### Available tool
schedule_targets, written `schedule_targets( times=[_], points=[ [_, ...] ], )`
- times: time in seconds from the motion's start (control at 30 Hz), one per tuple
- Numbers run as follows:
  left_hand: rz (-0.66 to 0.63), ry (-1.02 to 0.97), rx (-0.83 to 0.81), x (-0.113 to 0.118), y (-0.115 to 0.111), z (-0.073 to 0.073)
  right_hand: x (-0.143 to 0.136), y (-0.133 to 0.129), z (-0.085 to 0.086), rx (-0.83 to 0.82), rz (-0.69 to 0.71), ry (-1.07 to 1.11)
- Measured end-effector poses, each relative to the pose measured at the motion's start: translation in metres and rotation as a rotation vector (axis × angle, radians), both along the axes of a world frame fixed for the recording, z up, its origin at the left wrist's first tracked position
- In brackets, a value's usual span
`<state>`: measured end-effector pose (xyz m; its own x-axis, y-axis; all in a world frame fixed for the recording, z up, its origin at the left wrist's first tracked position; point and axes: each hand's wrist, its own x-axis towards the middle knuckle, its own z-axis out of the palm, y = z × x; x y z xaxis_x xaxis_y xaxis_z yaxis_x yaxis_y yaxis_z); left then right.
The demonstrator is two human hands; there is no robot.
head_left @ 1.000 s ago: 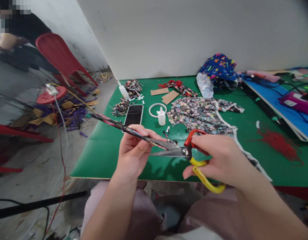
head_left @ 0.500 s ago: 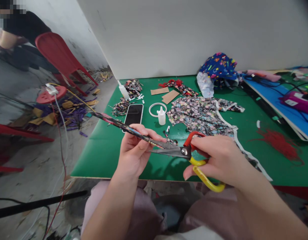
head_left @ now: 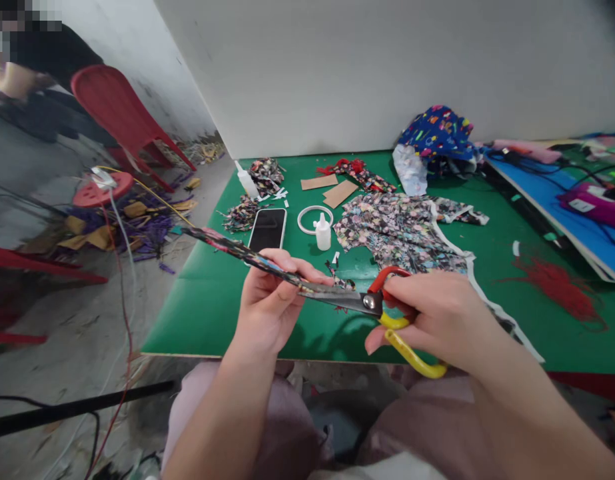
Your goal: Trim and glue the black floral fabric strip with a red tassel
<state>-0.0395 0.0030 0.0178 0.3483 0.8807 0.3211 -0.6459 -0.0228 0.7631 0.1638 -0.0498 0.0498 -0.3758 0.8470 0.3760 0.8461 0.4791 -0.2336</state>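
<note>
Pinching the narrow floral strip [head_left: 237, 251] between thumb and fingers of the left grip [head_left: 267, 303], on the near side of the white bottle [head_left: 323, 235], with the far end slanting out to the bottle's left. Clasping the scissors [head_left: 370, 303] by the handles in the right grip [head_left: 442, 313], nearer and to the bottle's right. Likely to handle as light, soft and bendable, perhaps stiffer along its length; best held just beside the blades. Compared with a second ago, closed together at the blades, with the strip in much the same place.
</note>
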Motion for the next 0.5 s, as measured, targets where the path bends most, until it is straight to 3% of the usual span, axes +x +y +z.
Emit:
schedule_targets(
  times=[0.17,0.37,0.5],
  points=[
    [-0.026,-0.017,0.014,-0.0007,-0.0004,-0.0017,0.0001,-0.0005,-0.002,-0.003,-0.005,0.01],
    [-0.007,-0.025,-0.014,0.0001,0.0004,-0.0037,0.0011,-0.0002,-0.001,-0.198,-0.004,0.141],
    [-0.009,-0.016,-0.012,-0.0002,0.0011,-0.0023,0.0018,0.0005,0.0009,-0.244,0.017,0.106]
  ],
)
